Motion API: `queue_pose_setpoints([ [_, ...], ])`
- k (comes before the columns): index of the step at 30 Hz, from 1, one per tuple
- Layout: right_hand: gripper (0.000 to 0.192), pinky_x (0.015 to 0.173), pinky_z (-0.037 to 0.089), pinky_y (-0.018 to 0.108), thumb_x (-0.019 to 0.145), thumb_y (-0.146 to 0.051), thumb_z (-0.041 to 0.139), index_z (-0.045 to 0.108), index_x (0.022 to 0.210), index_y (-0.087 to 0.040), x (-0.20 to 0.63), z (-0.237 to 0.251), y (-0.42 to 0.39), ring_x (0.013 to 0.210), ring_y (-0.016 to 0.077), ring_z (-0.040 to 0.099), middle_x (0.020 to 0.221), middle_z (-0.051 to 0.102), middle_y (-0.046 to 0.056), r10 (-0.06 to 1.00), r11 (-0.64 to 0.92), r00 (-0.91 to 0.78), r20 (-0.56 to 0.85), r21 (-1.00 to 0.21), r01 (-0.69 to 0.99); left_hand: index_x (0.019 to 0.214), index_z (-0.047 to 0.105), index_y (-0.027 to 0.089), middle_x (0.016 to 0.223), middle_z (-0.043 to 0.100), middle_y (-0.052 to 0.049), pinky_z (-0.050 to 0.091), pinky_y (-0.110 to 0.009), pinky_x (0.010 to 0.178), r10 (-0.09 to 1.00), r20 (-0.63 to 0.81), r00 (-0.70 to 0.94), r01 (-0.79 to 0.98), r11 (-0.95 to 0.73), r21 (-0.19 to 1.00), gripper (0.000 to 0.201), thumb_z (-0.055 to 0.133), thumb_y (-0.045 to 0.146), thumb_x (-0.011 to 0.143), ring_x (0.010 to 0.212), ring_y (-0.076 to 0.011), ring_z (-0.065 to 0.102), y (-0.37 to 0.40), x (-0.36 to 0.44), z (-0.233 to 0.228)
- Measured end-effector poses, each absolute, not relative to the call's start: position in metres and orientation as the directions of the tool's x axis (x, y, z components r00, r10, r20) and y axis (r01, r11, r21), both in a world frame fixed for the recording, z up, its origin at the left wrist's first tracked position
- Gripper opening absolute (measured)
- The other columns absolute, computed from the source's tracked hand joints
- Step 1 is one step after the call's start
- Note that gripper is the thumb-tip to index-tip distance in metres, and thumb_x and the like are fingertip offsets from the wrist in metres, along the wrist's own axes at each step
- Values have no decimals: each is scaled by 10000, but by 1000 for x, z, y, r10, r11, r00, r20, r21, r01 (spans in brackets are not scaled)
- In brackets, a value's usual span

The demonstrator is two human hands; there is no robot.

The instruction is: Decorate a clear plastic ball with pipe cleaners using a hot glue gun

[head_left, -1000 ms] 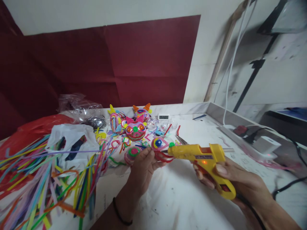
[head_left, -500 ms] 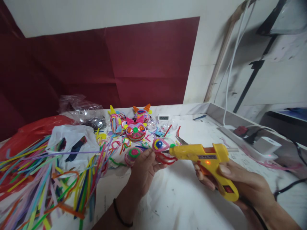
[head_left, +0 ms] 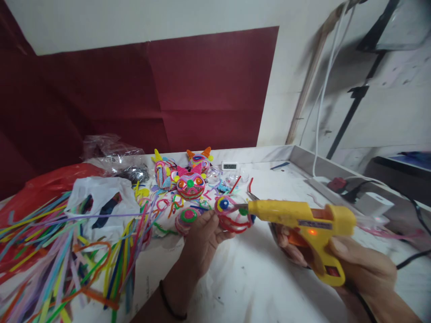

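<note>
Our left hand (head_left: 202,233) pinches a clear dome with coloured pipe-cleaner face (head_left: 232,213); our right hand (head_left: 350,264), fingers wrapped, grips the yellow plastic glue gun (head_left: 303,220) just right of it.

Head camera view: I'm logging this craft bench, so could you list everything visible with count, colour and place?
Glue gun: one, yellow, right hand.
Round face piece: one, multicoloured, left hand, at the gun's nozzle.
Finished faces: several, multicoloured, table centre.
Pipe cleaners: many, mixed colours, left.
Plastic bags: white, red, clear, left.
Small clock: one, white, rear.
Power strip: one, white, right.
Table: white.
Left hand.
Right hand.
</note>
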State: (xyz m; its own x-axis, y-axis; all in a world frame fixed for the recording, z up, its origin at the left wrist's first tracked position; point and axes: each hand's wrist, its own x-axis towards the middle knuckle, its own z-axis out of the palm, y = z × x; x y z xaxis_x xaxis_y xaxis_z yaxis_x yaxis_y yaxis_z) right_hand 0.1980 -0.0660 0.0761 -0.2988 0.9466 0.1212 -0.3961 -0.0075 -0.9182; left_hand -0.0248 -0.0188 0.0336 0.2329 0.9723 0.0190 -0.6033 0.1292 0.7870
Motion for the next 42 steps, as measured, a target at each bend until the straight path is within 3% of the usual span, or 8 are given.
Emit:
queue_pose_setpoints([
  [7,270,530,417,331,706,-381,703,660,950,-271,194,63,-67,762,270,557,905,620,100,914,404,-36,403,-914,28,736,635,134,719,700,-34,560,-316,725,1000,2,-9,-624,-7,781,198,769,273,690,723,-170,678,-13,-28,35],
  [11,220,600,426,325,761,-304,641,602,967,-237,185,57,-57,724,226,558,847,607,65,755,619,-121,644,-640,456,743,639,130,745,711,-46,559,-311,723,983,24,-182,-571,-126,811,203,740,302,702,743,-178,685,-9,-32,36],
  [17,137,562,414,319,818,-308,531,554,868,-182,167,36,-56,619,204,566,745,574,56,753,553,-356,553,-239,798,744,640,130,730,707,-47,553,-302,729,958,65,-278,-499,-202,843,196,689,320,739,769,-182,689,-4,-37,34],
  [26,105,584,394,334,720,-279,556,580,765,-188,145,17,-67,603,216,562,726,625,70,774,522,-499,390,52,851,716,642,143,733,711,-47,541,-308,744,952,72,-297,-451,-206,869,216,688,353,729,779,-191,690,-5,-35,34],
  [31,193,664,435,389,731,-346,589,638,787,-168,150,20,-67,688,255,577,747,656,98,771,554,-528,356,33,832,740,656,151,748,721,-47,535,-293,728,959,89,-271,-431,-204,879,188,678,338,743,764,-189,688,-8,-32,34],
  [35,221,681,450,370,850,-192,469,628,990,-127,150,39,-64,766,243,565,866,634,120,679,627,-520,518,-40,778,752,664,155,759,724,-50,531,-289,726,962,122,-243,-400,-214,891,171,650,324,772,773,-189,686,-12,-26,34],
  [38,402,646,448,365,852,-98,420,509,1241,-56,140,51,-61,755,246,557,876,618,131,603,648,-557,571,57,760,747,660,151,750,712,-48,536,-290,706,964,131,-233,-373,-213,903,168,638,313,781,742,-183,677,-15,-23,33],
  [42,500,597,430,360,821,-69,483,443,1319,-43,123,56,-56,690,242,547,819,615,99,598,614,-607,524,187,766,760,640,154,736,683,-36,542,-293,698,966,116,-229,-352,-193,916,144,629,296,784,713,-173,658,-17,-19,32],
])
